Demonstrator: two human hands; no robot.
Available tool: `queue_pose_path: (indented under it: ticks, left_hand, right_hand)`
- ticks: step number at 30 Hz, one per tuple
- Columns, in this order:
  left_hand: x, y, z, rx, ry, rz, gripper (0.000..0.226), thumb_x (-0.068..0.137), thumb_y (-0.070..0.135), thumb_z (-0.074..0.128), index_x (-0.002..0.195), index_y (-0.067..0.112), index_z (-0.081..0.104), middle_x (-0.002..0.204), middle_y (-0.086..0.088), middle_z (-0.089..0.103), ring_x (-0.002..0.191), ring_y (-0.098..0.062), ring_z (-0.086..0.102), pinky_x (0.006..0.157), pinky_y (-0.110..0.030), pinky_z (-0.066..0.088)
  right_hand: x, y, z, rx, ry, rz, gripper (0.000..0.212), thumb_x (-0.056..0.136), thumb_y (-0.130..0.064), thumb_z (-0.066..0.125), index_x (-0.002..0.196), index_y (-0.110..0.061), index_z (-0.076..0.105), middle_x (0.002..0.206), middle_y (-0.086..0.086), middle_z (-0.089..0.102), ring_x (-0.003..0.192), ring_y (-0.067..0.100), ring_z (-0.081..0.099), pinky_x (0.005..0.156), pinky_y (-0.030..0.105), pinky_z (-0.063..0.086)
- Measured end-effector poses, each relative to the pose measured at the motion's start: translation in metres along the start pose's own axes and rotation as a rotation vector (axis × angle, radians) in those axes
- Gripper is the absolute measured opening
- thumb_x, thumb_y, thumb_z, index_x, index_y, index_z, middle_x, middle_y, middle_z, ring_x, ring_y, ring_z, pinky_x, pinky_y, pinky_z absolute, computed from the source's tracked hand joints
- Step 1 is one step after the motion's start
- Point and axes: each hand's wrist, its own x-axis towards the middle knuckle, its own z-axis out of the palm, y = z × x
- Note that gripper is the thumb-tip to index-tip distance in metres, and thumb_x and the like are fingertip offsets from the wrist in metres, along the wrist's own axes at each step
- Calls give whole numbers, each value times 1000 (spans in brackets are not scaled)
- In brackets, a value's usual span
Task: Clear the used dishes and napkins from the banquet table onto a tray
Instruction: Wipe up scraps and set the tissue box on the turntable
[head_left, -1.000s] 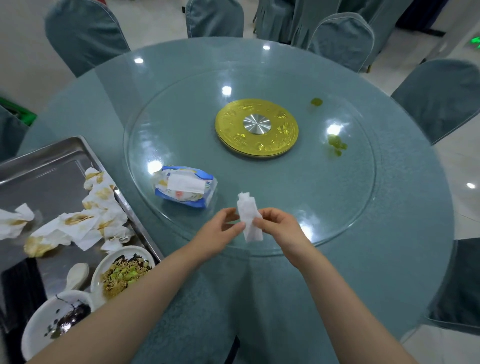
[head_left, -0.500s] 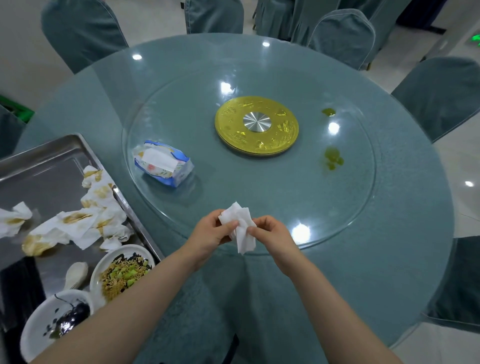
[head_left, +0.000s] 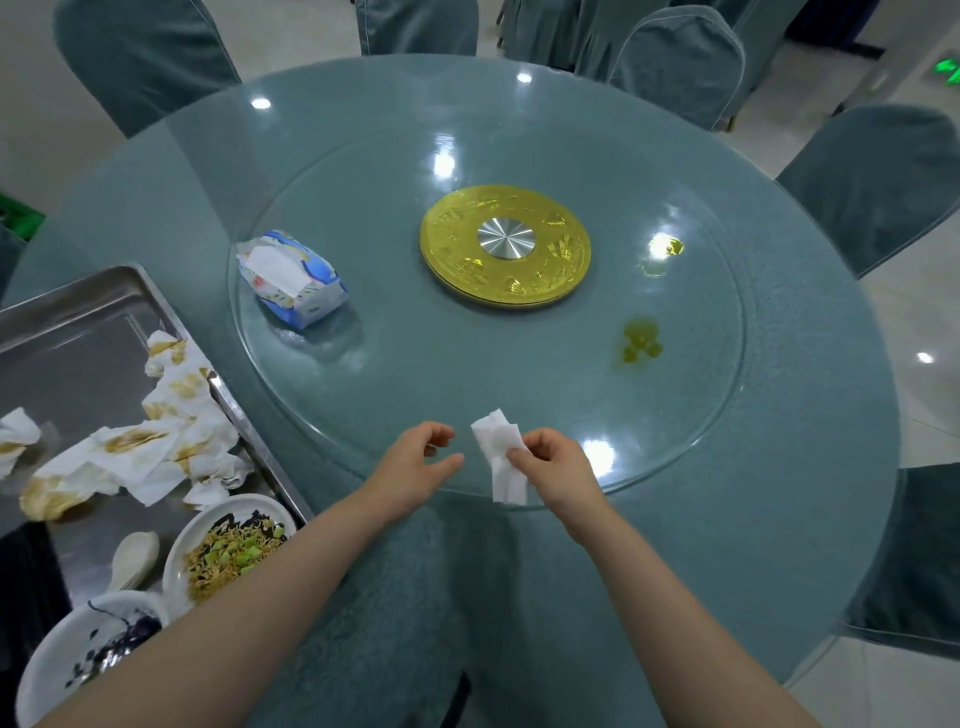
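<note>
Right hand (head_left: 558, 470) is pinching a soft, featherlight napkin (head_left: 501, 457) by its edge; left hand (head_left: 415, 462) is hanging loosely curled, empty

The tray (head_left: 78, 322) and a stained bowl (head_left: 57, 660) are cut off at the left edge
</note>
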Motion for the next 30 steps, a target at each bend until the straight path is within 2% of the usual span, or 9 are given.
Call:
queue_pose_path:
  ticks: [3,7,9,13,18,22,24,27,30]
  left_hand:
    - [7,-7,-2,245,-2,48,42,90,28,64,129,16,52,132,-1,50,125,-18,44,106,-29,33]
    - [15,-17,0,469,-19,76,56,91,33,60,141,16,41,152,-5,32,142,-22,25,116,-40,24]
    - [17,-21,1,548,-53,62,64,92,37,57,148,18,31,160,-3,17,148,-21,13,119,-43,18]
    - [23,-28,2,621,-62,63,70,94,40,52,153,20,18,163,0,2,149,-19,0,121,-41,9]
    - [28,-34,3,676,-2,95,70,94,39,49,153,19,17,163,-2,-1,149,-18,-3,119,-38,-2]
    - [34,-35,3,701,4,129,69,95,40,46,153,19,16,163,-2,0,149,-18,-4,120,-37,-4]
    - [37,-37,5,723,6,139,69,93,48,37,153,21,17,163,-2,2,149,-18,-3,119,-38,-4]
    - [39,-42,7,777,35,134,84,80,62,9,154,24,14,163,-1,1,150,-20,-3,119,-38,-5]
    - [42,-48,5,785,93,103,87,79,65,2,155,23,10,163,-2,-2,149,-22,-5,118,-40,-6]
  right_hand:
    - [10,1,-11,-5,45,-3,3,89,-7,61,89,-8,64,78,-2,67,67,10,58,62,19,45]
    - [25,0,-26,5,63,-13,19,89,-5,61,93,-21,69,84,-8,72,71,4,65,68,20,50]
    - [33,-2,-33,-29,88,-27,20,89,-6,61,94,-23,71,82,-13,71,68,-3,64,66,14,49]
    - [49,-6,-45,-70,162,-27,23,87,-9,59,93,-28,72,85,-13,72,72,7,63,64,22,48]
    - [69,-14,-62,-112,207,-45,30,85,-8,53,92,-30,72,84,-11,71,71,8,59,63,23,46]
    - [86,-18,-74,-124,216,-55,32,85,-4,51,90,-29,71,79,-13,68,69,9,57,61,24,45]
    - [93,-19,-78,-125,226,-54,32,85,-5,51,90,-30,70,81,-13,69,72,10,60,64,25,48]
    - [103,-19,-82,-153,295,-71,30,88,-6,50,98,-25,71,85,-8,70,77,13,62,68,25,48]
    - [116,-20,-88,-189,391,-81,33,89,-6,46,109,-18,70,91,-1,69,84,18,63,71,25,45]
